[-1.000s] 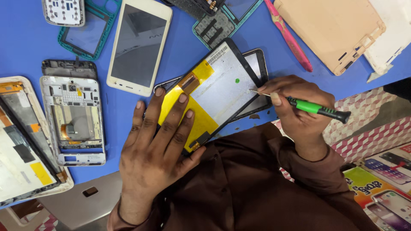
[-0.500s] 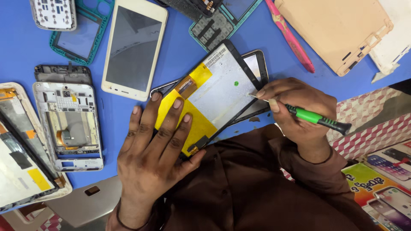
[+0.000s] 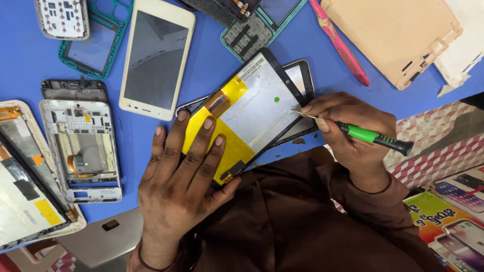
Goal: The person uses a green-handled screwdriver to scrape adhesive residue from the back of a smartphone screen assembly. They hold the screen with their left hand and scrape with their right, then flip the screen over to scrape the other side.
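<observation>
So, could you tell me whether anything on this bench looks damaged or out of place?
The left hand presses on a display panel lying askew, face-down across a black phone. The right hand holds a green screwdriver at its edge. An opened phone frame lies stripped, insides showing.

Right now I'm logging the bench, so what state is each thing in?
Display panel: face down, pinned flat.
Left hand: spread flat on the panel.
Right hand: gripping the screwdriver.
Green-handled screwdriver: tip at the panel's edge.
White phone: intact, screen dark.
Phone frame: stripped open.

Phone repair workshop: dismantled phones [image 3: 80, 146] cover the blue bench [image 3: 212, 65].
</observation>
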